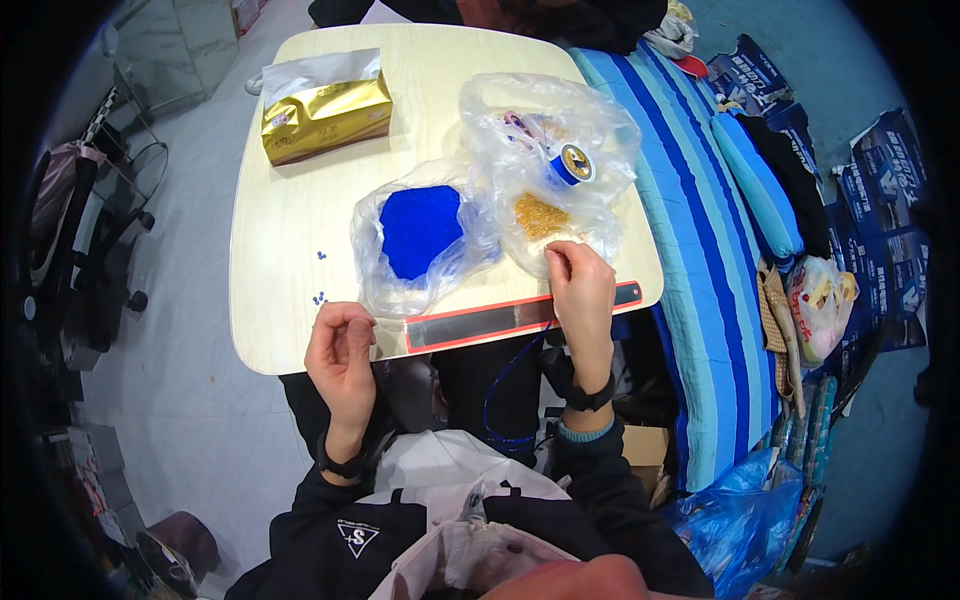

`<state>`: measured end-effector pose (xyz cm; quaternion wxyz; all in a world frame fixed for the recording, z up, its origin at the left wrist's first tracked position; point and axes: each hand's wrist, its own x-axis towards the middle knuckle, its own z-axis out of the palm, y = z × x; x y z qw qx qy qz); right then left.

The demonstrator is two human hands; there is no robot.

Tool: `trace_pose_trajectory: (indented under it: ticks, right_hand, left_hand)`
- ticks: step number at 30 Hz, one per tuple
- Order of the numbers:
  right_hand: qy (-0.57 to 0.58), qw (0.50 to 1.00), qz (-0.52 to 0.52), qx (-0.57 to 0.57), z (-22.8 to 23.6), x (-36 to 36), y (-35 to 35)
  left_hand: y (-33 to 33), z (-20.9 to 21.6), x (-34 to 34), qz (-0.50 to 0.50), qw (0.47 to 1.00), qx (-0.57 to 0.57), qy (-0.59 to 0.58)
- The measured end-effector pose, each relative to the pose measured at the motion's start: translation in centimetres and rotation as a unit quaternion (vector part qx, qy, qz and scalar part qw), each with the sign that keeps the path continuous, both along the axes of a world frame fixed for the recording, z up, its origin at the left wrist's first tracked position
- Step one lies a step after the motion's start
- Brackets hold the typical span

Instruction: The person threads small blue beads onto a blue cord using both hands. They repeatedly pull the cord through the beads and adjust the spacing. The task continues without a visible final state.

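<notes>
My left hand [342, 345] is at the table's near edge, by the left end of a dark flat strip with red edges [470, 325]. Its thumb and fingertips are pinched together; whatever is in them is too small to make out. My right hand [583, 290] is pinched too, over the right part of that strip, just below a pile of gold beads [540, 214]. A thin blue beaded strand [488, 400] hangs from the table edge beside my right wrist. Between my hands and farther back, a clear plastic bag [365, 250] holds a heap of tiny blue beads [420, 230].
Another clear bag [490, 95] carries the gold beads, a blue-rimmed spool [572, 165] and scissors [517, 125]. A gold tissue pack [328, 115] stands at the back left. A few loose blue beads [320, 298] lie left. A blue-striped bed [690, 250] adjoins the table's right side.
</notes>
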<state>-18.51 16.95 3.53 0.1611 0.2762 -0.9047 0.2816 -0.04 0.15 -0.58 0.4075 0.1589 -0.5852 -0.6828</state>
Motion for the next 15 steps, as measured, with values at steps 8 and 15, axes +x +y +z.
trace_pose_trajectory:
  ticks: [8,15]
  right_hand:
    - [-0.028,0.999,-0.015,-0.005,-2.0,-1.5,-1.2]
    - [-0.032,0.998,0.013,-0.045,-1.8,-0.7,0.1]
  left_hand:
    - [0.0,-0.2,0.1,-0.014,1.000,-0.006,0.014]
    - [0.0,-0.3,0.1,-0.009,1.000,-0.015,0.002]
